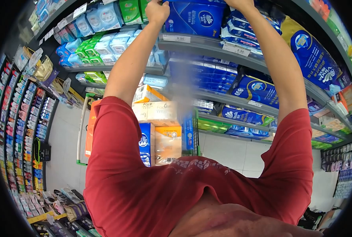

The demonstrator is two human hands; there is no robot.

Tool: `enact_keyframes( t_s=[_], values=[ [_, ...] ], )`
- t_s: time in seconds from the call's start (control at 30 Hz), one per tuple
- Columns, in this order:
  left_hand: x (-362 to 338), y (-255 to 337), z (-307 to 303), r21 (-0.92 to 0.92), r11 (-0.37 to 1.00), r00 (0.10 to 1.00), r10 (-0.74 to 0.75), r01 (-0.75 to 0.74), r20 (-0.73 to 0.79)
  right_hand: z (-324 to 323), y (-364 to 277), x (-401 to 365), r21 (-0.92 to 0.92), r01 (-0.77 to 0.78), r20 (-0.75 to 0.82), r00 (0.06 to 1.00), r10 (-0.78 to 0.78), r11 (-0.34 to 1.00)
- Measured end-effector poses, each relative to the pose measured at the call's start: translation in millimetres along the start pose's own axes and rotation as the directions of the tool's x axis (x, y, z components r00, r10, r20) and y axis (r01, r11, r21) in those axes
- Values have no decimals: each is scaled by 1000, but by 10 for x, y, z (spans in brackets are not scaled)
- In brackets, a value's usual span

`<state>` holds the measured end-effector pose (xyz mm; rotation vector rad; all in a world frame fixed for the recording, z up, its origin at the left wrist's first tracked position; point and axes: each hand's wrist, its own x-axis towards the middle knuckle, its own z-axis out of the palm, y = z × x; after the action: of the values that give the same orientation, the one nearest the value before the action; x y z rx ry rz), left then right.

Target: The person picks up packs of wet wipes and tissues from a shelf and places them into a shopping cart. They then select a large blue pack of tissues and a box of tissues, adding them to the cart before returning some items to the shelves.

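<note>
Both my arms reach up to a shelf at the top of the head view. My left hand (157,12) is closed at the upper left corner of a blue Vinda tissue pack (193,19). The top of that pack and part of the hand are cut off by the frame. My right hand (239,3) is at the pack's upper right side, with its fingers beyond the top edge. Smaller blue and white tissue packs (243,33) lie under my right forearm. Left of my left hand stand green wipes packs (130,11).
Below my arms a shopping cart (81,130) holds several tissue packs, among them an orange pack (168,140) and a beige Face pack (156,110). Grey shelf edges (207,42) with price tags run across. Another stocked rack (21,126) stands at the left.
</note>
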<state>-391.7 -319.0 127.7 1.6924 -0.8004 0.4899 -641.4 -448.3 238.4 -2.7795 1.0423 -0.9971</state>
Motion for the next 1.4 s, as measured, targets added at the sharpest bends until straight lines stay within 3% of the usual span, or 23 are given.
enact_keyframes(
  t_s=[0.07, 0.13, 0.2, 0.4, 0.47, 0.53, 0.6, 0.63, 0.67, 0.73, 0.77, 0.83, 1.0, 1.07, 1.1, 1.2, 1.23, 1.4],
  values=[
    [-108, -107, -93, 62, 996, 998, 62, -61, -16, -72, -112, -256, -91, 0, -183, 983, -17, 996],
    [-372, -124, -327, -29, 990, 990, 140, -141, -22, -40, -167, -420, -116, -9, -215, 976, -16, 993],
    [-716, -177, -668, -53, 988, 989, 145, -143, 16, 65, -134, -567, -200, 180, -525, 810, -260, 963],
    [-1958, -739, -1710, 1, 998, 988, -57, 57, 142, 524, -194, -1551, -39, 526, -406, 768, -494, 850],
    [-2437, -1014, -2006, -13, 980, 959, -192, 199, 211, 901, -238, -1973, 187, 560, -367, 802, -472, 807],
    [-2862, -1213, -2258, 91, 972, 957, -230, 216, 178, 1250, -364, -2568, 384, 418, -160, 908, -387, 823],
    [-3262, -1309, -2486, 99, 969, 959, -239, 226, 149, 1551, -497, -3159, 528, 277, 38, 937, -348, 803],
    [-3434, -1265, -2602, 109, 961, 951, -268, 253, 154, 1632, -577, -3439, 626, 100, 217, 930, -296, 773],
    [-3570, -1226, -2706, 125, 954, 946, -288, 271, 150, 1710, -671, -3688, 678, -87, 387, 886, -255, 730],
    [-3868, -1125, -2897, 216, 924, 933, -343, 315, 108, 1890, -820, -4213, 746, -322, 532, 815, -230, 584],
    [-3997, -1093, -2989, 214, 912, 918, -379, 350, 116, 2004, -887, -4431, 741, -332, 546, 803, -237, 583],
    [-4228, -1109, -3131, 246, 894, 906, -410, 375, 108, 2153, -986, -4812, 660, -593, 734, 638, -230, 461],
    [-4534, -1131, -3386, 273, 847, 851, -505, 457, 143, 2313, -1226, -5058, 570, -657, 821, 476, -316, 493],
    [-4530, -1098, -3425, 286, 806, 801, -575, 518, 169, 2245, -1392, -5060, 409, -798, 912, 351, -211, 443],
    [-4510, -1062, -3429, 298, 766, 750, -633, 570, 192, 2208, -1481, -5063, 384, -823, 923, 328, -202, 418],
    [-4448, -997, -3391, 318, 738, 721, -665, 596, 193, 2127, -1713, -5093, 350, -861, 937, 326, -130, 368],
    [-4444, -1011, -3373, 304, 739, 723, -665, 601, 188, 2244, -1708, -5157, 290, -887, 957, 268, -111, 359],
    [-4451, -1214, -3379, 210, 699, 671, -715, 683, 197, 2124, -1764, -5101, 234, -934, 968, 196, -159, 270]
  ],
)
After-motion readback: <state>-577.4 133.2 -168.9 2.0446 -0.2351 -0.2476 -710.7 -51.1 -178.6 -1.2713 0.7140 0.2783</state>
